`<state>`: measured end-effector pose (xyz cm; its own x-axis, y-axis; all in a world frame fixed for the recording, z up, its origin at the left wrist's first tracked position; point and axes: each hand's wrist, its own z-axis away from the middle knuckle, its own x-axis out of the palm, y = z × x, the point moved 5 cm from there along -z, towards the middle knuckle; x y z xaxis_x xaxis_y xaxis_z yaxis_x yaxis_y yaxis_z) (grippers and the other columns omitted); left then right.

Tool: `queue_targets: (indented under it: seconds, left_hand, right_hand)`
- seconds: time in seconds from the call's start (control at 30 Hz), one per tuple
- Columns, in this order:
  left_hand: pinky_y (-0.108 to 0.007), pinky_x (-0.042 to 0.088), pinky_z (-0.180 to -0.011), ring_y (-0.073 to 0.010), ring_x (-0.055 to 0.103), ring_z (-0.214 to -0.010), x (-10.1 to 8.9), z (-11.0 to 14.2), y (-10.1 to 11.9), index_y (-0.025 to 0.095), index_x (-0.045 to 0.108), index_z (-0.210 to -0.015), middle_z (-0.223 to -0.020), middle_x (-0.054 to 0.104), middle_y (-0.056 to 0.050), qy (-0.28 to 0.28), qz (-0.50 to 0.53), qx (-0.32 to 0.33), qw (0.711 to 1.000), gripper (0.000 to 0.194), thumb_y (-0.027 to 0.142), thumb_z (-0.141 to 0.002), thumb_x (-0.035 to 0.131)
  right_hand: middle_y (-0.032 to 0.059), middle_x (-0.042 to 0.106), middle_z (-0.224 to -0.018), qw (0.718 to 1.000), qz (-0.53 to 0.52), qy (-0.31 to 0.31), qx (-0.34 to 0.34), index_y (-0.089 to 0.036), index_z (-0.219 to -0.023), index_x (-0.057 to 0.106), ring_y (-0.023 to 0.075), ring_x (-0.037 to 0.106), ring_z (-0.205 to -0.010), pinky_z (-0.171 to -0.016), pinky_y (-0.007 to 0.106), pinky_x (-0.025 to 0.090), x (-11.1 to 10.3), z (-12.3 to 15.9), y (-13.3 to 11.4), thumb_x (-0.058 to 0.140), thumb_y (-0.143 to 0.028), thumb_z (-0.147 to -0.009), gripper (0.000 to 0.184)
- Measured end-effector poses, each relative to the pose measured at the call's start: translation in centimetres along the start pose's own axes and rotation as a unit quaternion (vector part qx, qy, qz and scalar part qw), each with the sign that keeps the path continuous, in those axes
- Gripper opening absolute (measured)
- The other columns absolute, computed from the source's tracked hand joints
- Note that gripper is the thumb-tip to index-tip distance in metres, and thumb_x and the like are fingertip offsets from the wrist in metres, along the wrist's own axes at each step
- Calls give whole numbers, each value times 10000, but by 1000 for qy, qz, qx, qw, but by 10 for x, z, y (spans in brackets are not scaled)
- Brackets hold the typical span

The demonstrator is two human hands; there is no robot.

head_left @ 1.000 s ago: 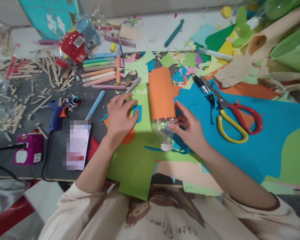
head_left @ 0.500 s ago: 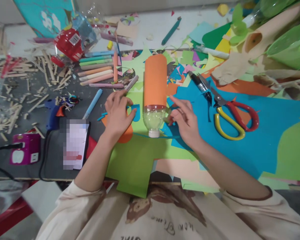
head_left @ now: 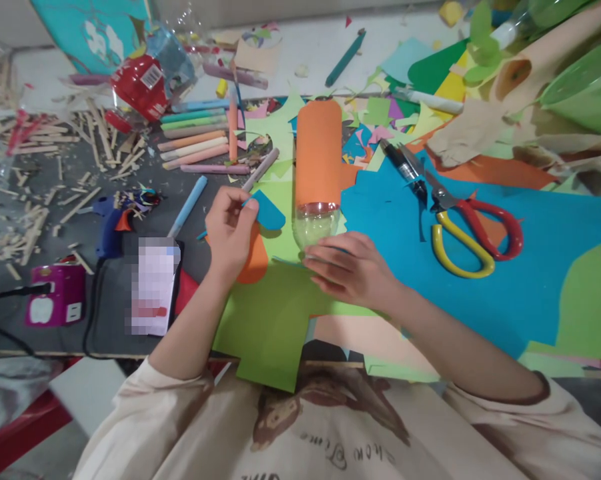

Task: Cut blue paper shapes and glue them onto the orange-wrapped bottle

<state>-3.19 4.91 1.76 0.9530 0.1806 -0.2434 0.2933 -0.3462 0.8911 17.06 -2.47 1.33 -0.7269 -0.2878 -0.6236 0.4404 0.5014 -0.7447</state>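
My left hand (head_left: 230,230) pinches a blue paper piece (head_left: 267,212) with a rounded end between thumb and fingers. Under that hand lies a rounded orange paper piece (head_left: 254,257). A clear plastic bottle (head_left: 319,150) lies in front of me, its body wrapped in orange paper and its neck towards me. The fingers of my right hand (head_left: 343,267) are closed over the neck end, hiding the cap. A thin blue paper strip (head_left: 286,261) shows just left of these fingers. Green paper (head_left: 265,327) lies beneath.
Scissors (head_left: 463,227) with red and yellow handles and a black marker (head_left: 403,167) lie on blue paper (head_left: 525,280) at right. At left are a phone (head_left: 155,287), a blue glue gun (head_left: 109,227), a purple box (head_left: 55,295), pens and wood sticks. Paper scraps cover the back.
My left hand has picked up the blue paper piece and tilted it. My right hand has moved left onto the bottle's neck end, and the bottle has shifted slightly right.
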Motion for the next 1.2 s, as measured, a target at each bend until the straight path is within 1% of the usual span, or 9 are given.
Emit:
queue_targets:
  seconds: [0.13, 0.23, 0.3, 0.43, 0.53, 0.63, 0.8, 0.97, 1.2]
  left_hand:
    - [-208, 403, -514, -71, 453, -528, 5, 4, 14, 208, 559, -725, -635, 484, 42, -41, 41, 3, 998, 357, 528, -858, 645]
    - [-202, 394, -489, -66, 471, -506, 12, 10, 26, 195, 564, -693, -605, 515, 37, -121, 45, 6, 992, 354, 492, -867, 644]
    - [-195, 371, -456, -61, 464, -471, 17, 16, 35, 186, 571, -664, -558, 523, 37, -182, 49, 9, 982, 351, 452, -884, 630]
    - [-188, 281, -389, -43, 374, -391, 33, 31, 51, 172, 561, -598, -455, 468, 54, -309, 95, 17, 946, 390, 413, -902, 602]
    - [-185, 300, -397, -47, 401, -388, 46, 39, 45, 174, 508, -594, -449, 466, 58, -364, 78, -79, 925, 428, 447, -921, 556]
    - [-181, 355, -416, -58, 463, -393, 52, 42, 32, 188, 446, -587, -448, 478, 64, -361, 52, -171, 915, 454, 488, -918, 524]
    - [-186, 377, -404, -67, 484, -388, 52, 41, 23, 202, 480, -685, -500, 524, 62, -331, 75, -232, 912, 399, 534, -906, 504]
    - [-173, 389, -424, -59, 459, -388, 47, 40, 20, 215, 428, -739, -493, 518, 79, -272, 106, -237, 926, 375, 539, -908, 514]
    - [-204, 452, -480, -86, 548, -445, 50, 43, 21, 206, 435, -642, -501, 568, 37, -314, 75, -212, 922, 456, 551, -941, 452]
  right_hand:
    - [67, 656, -1344, 985, 159, 39, -46, -274, -1275, 571, 246, 560, -1310, -1105, 489, 432, -5, -7, -1, 516, -234, -952, 330]
    - [141, 629, -1360, 962, 231, 133, -58, -204, -1367, 466, 285, 542, -1321, -1099, 537, 410, -16, -5, -7, 518, -188, -946, 424]
    - [157, 676, -1251, 946, 239, 200, -93, -196, -1347, 472, 284, 605, -1227, -1010, 482, 482, -23, 0, -16, 549, -195, -932, 422]
    - [60, 691, -864, 962, 99, 206, -151, -239, -1332, 453, 176, 664, -739, -600, 293, 514, -22, 9, -27, 475, -266, -984, 350]
    - [-52, 559, -689, 987, -80, 138, -30, -298, -1300, 418, 107, 534, -531, -481, 229, 428, -10, 4, -13, 490, -282, -986, 323]
    - [-63, 506, -709, 973, -197, 90, 76, -286, -1244, 425, 92, 530, -577, -516, 213, 434, 1, 0, 2, 554, -261, -945, 326]
    - [-49, 507, -756, 945, -288, 93, 124, -277, -1168, 500, 90, 522, -614, -570, 228, 456, -1, -4, 12, 609, -310, -910, 282]
    - [-47, 533, -774, 922, -326, 144, 154, -280, -1161, 524, 77, 517, -576, -537, 222, 457, -5, -1, 21, 644, -407, -890, 322]
    - [-64, 499, -700, 918, -332, 137, 165, -253, -1126, 536, 86, 517, -569, -512, 227, 460, -5, -2, 20, 659, -453, -869, 348]
